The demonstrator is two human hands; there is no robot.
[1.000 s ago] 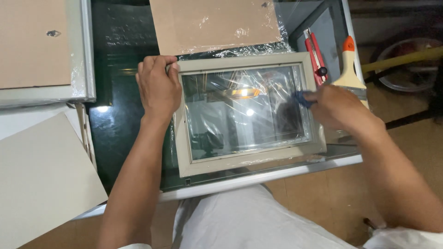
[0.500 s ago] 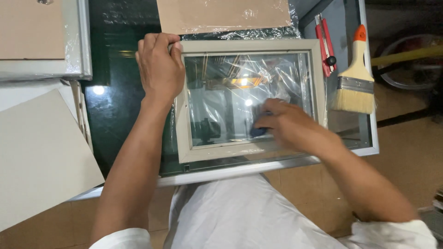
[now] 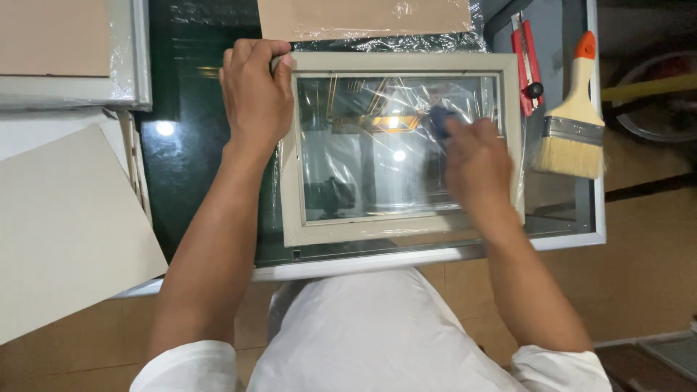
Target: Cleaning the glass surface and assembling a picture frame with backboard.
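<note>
Two hands [image 3: 255, 94] [image 3: 475, 163] work glossy glass in a rectangular beige frame [image 3: 399, 231].

The person wore a white short-sleeved shirt; both forearms were bare, with no watch or rings visible.

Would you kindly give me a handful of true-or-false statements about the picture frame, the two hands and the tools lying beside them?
1. The left hand grips the upper left corner of the pale picture frame. True.
2. The right hand rests on the paintbrush. False: it is over the frame's glass with something blue at its fingertips; the paintbrush lies untouched to the right.
3. The paintbrush has an orange handle tip. True.
4. The red utility knife lies left of the frame. False: it lies to the right, between frame and brush.
5. The frame stands upright. False: it lies flat on the glass-topped table.
</note>
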